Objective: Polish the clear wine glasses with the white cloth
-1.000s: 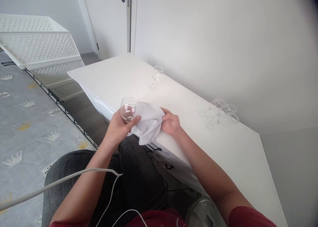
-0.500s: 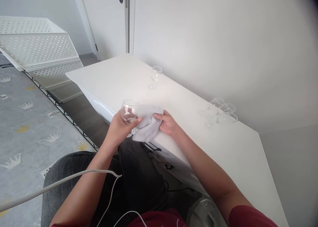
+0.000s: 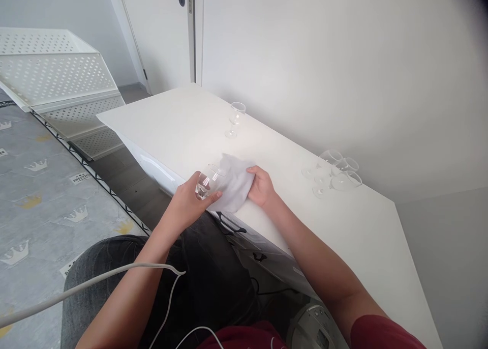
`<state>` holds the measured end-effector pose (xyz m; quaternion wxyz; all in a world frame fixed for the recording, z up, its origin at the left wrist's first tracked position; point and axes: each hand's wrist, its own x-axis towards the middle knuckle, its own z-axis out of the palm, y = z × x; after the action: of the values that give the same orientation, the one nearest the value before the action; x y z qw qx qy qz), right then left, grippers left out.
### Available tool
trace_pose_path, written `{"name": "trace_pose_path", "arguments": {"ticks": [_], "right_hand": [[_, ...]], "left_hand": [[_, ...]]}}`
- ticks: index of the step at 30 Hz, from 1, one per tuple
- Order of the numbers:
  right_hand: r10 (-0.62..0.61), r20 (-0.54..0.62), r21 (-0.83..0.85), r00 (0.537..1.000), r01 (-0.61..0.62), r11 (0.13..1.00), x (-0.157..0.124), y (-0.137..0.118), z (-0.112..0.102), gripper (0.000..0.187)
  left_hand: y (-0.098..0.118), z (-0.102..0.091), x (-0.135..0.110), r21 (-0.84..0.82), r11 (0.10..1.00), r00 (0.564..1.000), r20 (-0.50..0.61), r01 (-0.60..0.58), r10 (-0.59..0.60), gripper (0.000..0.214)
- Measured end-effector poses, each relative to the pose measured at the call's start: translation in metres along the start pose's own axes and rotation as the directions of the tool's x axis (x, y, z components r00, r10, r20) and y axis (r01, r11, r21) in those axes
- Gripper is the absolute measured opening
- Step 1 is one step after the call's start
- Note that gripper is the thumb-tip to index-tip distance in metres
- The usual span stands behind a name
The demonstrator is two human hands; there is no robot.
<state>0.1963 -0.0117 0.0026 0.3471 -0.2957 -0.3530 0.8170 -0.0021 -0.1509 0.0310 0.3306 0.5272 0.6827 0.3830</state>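
Note:
My left hand (image 3: pixel 189 200) is closed around a clear stemmed glass (image 3: pixel 205 182), which leans to the right. A pale grey-white cloth (image 3: pixel 235 183) is pinched at its right edge by my right hand (image 3: pixel 262 185). The cloth spreads out between both hands and meets the glass on its right side; my left thumb lies at its lower left edge. Most of the glass's stem and foot is hidden. Both hands are over the front edge of the white tabletop (image 3: pixel 163 117).
Toward the wall stands a single stemmed glass (image 3: pixel 237 117). Several more glasses (image 3: pixel 346 181) are grouped at the right, near the back edge. A mattress (image 3: pixel 53 196) and white perforated panels (image 3: pixel 57 74) are on the left. A white cable (image 3: pixel 95 278) crosses over my left forearm.
The held glass has tilted from nearly upright toward the right and shifted slightly right. The bunched cloth is now spread flatter beside it. The view has shifted a little.

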Motion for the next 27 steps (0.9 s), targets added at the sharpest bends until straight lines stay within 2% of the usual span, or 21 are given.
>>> {"name": "trace_pose_path", "arguments": {"ticks": [2,4,6,8,10,11,14,16,18,21,24,27], "right_hand": [[-0.005,-0.017,-0.013,1.000,0.005,1.000,0.001,0.002,0.002,0.033],[-0.128,-0.068,-0.028,0.990,0.126,0.992,0.002,0.004,0.006,0.040],[-0.311,-0.124,-0.090,0.942,0.302,0.949,0.001,0.006,0.010,0.046],[-0.476,-0.136,-0.229,0.869,0.440,0.868,-0.003,0.009,0.012,0.048],[-0.579,-0.085,-0.407,0.811,0.502,0.763,-0.007,0.013,0.012,0.046],[-0.600,-0.037,-0.493,0.799,0.508,0.706,-0.009,0.015,0.012,0.044],[-0.557,0.140,-0.651,0.819,0.500,0.571,-0.014,0.021,0.009,0.039],[-0.507,0.230,-0.663,0.831,0.515,0.544,-0.016,0.024,0.008,0.039],[-0.473,0.283,-0.627,0.834,0.534,0.567,-0.016,0.024,0.008,0.047],[-0.384,0.363,-0.569,0.849,0.528,0.630,-0.017,0.021,0.012,0.079],[-0.297,0.445,-0.553,0.845,0.520,0.651,-0.018,0.018,0.014,0.105],[-0.219,0.482,-0.579,0.848,0.496,0.647,-0.021,0.015,0.013,0.115]], "left_hand": [[0.001,-0.002,-0.002,-0.029,1.000,1.000,0.001,-0.003,0.004,0.044],[0.001,-0.005,-0.004,-0.070,0.996,0.998,-0.002,-0.058,0.058,0.044],[0.000,-0.007,-0.005,-0.033,0.992,0.992,-0.035,-0.123,0.122,0.044],[-0.002,-0.009,-0.005,0.073,0.984,0.979,-0.112,-0.164,0.172,0.043],[-0.005,-0.009,-0.003,0.179,0.965,0.952,-0.208,-0.191,0.227,0.045],[-0.007,-0.008,-0.002,0.229,0.952,0.935,-0.243,-0.204,0.259,0.045],[-0.011,-0.005,-0.001,0.407,0.884,0.892,-0.277,-0.228,0.357,0.043],[-0.013,-0.003,-0.001,0.532,0.816,0.869,-0.269,-0.225,0.415,0.042],[-0.015,-0.003,-0.001,0.625,0.746,0.846,-0.250,-0.231,0.472,0.042],[-0.018,-0.004,-0.001,0.682,0.670,0.808,-0.197,-0.293,0.555,0.043],[-0.020,-0.006,-0.001,0.675,0.613,0.773,-0.101,-0.409,0.627,0.041],[-0.021,-0.006,0.000,0.664,0.555,0.738,-0.008,-0.501,0.675,0.040]]}}
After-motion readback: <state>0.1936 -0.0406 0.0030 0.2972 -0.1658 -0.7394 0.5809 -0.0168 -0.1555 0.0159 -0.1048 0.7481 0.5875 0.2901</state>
